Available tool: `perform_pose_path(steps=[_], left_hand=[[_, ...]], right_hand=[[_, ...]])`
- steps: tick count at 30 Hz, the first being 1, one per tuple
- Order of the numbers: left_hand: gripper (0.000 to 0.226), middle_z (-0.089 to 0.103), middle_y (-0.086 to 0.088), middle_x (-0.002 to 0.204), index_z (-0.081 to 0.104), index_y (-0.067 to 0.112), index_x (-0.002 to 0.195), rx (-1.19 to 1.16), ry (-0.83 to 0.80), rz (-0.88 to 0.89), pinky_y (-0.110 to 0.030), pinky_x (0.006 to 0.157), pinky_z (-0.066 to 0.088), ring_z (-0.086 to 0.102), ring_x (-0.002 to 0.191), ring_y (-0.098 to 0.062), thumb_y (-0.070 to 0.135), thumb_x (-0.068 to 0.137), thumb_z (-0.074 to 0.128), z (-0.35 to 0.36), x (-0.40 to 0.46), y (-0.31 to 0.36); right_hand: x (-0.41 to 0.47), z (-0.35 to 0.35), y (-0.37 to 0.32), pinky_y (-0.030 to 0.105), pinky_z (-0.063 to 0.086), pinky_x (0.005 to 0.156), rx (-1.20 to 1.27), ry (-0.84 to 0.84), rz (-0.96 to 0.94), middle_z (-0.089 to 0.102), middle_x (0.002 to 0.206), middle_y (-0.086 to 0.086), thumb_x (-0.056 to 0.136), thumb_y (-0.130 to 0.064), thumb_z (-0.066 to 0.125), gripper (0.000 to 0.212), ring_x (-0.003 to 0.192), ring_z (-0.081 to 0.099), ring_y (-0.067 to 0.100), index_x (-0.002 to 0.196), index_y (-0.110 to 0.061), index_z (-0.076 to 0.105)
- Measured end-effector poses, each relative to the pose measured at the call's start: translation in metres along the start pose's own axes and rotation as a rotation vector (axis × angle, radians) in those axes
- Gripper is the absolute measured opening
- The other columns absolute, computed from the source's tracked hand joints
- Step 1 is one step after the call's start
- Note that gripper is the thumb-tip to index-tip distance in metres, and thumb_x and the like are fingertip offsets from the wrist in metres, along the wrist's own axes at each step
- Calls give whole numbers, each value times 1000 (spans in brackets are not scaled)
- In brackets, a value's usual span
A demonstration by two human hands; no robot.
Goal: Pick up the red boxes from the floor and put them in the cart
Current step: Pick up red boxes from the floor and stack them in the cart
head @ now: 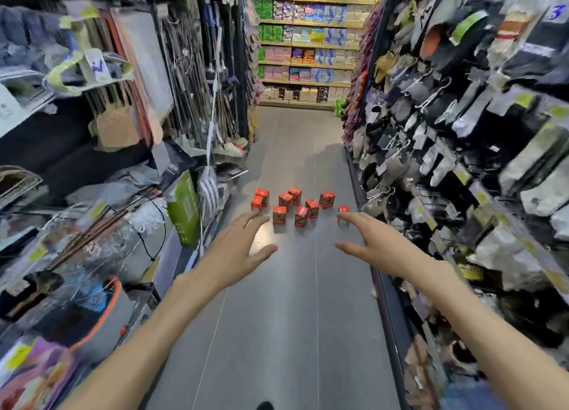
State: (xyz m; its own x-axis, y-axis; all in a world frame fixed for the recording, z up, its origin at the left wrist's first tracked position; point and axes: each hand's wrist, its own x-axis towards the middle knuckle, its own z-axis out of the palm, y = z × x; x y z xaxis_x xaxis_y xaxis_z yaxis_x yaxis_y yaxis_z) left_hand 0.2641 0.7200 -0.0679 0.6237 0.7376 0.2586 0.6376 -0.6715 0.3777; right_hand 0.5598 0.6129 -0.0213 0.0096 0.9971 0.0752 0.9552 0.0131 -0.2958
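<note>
Left hand (pixel 238 249), right hand (pixel 374 243): spread, empty | red boxes (pixel 295 206): upright on floor (pixel 292 317), likely light, rigid | grip opposite side faces | cart: unseen

Both bare arms stretched forward, left hand (pixel 243 249) and right hand (pixel 374 245) empty, fingers spread

Floor (pixel 295 302): smooth grey tiles, semi-gloss, with thin pale joint lines and soft reflections.
Red boxes (pixel 286 200): printed cardboard by the look of it, slightly glossy faces, sharp edges.
Socks (pixel 462 132): knitted cloth, matt, with paper bands, hung on thin metal hooks.
Green bag (pixel 184 209): glossy printed paper or plastic; cannot tell which.
Mop handles (pixel 212 101): smooth poles, material unclear.
Far shelves (pixel 308 43): glossy plastic-wrapped packs.
</note>
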Motion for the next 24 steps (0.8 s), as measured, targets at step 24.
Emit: perform_pose_path(steps=[24], left_hand=[[69,45,4,142,42,22,142,-66,-122,20,-43,109,37,40,133,-16,64,87,44,94,568,-251]], right_hand=[[576,-3,238,44,43,102,66,-52,88,52,139,4,91,-52,57,67,125,50,20,148,-27,35]])
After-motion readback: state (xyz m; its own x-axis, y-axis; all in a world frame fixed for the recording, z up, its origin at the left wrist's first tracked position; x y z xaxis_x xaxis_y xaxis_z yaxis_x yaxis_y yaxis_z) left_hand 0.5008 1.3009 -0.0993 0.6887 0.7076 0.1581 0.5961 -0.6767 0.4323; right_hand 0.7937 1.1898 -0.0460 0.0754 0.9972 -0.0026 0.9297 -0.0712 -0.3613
